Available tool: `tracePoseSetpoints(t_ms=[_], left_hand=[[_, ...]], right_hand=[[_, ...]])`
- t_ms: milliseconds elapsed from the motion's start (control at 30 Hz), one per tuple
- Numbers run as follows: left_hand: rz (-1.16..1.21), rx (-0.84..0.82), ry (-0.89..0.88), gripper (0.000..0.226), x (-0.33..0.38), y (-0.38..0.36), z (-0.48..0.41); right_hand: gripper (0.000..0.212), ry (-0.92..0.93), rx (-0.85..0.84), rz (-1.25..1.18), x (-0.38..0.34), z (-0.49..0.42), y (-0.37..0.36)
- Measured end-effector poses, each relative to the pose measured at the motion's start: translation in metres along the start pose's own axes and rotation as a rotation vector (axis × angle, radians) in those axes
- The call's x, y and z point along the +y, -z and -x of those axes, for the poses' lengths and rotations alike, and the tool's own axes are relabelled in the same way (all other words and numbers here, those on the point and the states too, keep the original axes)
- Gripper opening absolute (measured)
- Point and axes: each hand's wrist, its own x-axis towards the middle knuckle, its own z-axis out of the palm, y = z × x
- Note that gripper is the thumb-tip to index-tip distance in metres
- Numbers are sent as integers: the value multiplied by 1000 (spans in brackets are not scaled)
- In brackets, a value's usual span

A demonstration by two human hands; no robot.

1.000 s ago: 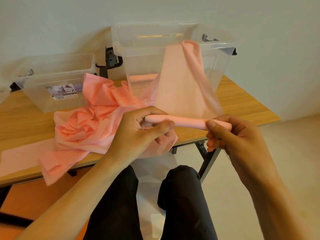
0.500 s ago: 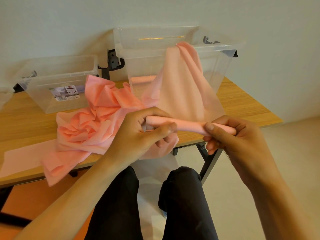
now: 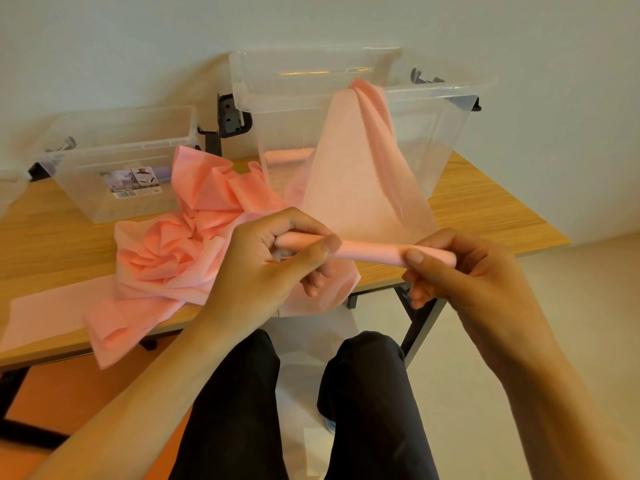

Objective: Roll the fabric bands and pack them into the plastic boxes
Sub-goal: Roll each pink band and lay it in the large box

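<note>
A person's left hand (image 3: 263, 261) and right hand (image 3: 460, 271) pinch opposite ends of a slim pink roll of fabric (image 3: 367, 251), held above the near edge of the light wooden table (image 3: 485, 209). Its unrolled pink tail (image 3: 353, 161) drapes over the rim of the tall clear plastic box (image 3: 450, 91). Rolling looks about midway, and the next turns likely need even tension.

surface (image 3: 485, 207): light wood, grain running left to right | black bracket (image 3: 229, 115): upright at back edge | dark metal leg (image 3: 417, 328): under front right corner | dark trousers (image 3: 235, 410): below front edge | floor (image 3: 571, 299): pale beige | wall (image 3: 138, 46): plain white
</note>
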Motion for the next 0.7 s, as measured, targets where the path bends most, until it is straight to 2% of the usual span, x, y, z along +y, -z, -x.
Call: tracePoseSetpoints(t_ms=[100, 267, 433, 567, 700], left_hand=[[26, -49, 9, 15, -2, 1, -2], [26, -5, 33, 8, -3, -2, -3], [46, 32, 70, 17, -1, -2, 0], [36, 10, 62, 25, -1, 0, -2], [6, 9, 46, 15, -1, -1, -3]], right_hand=[[28, -19, 12, -9, 2, -1, -1], [34, -7, -13, -38, -2, -2, -2], [24, 19, -28, 8, -1, -3, -2], [28, -17, -25, 21, 0, -3, -4], [28, -51, -35, 19, 0, -5, -5]])
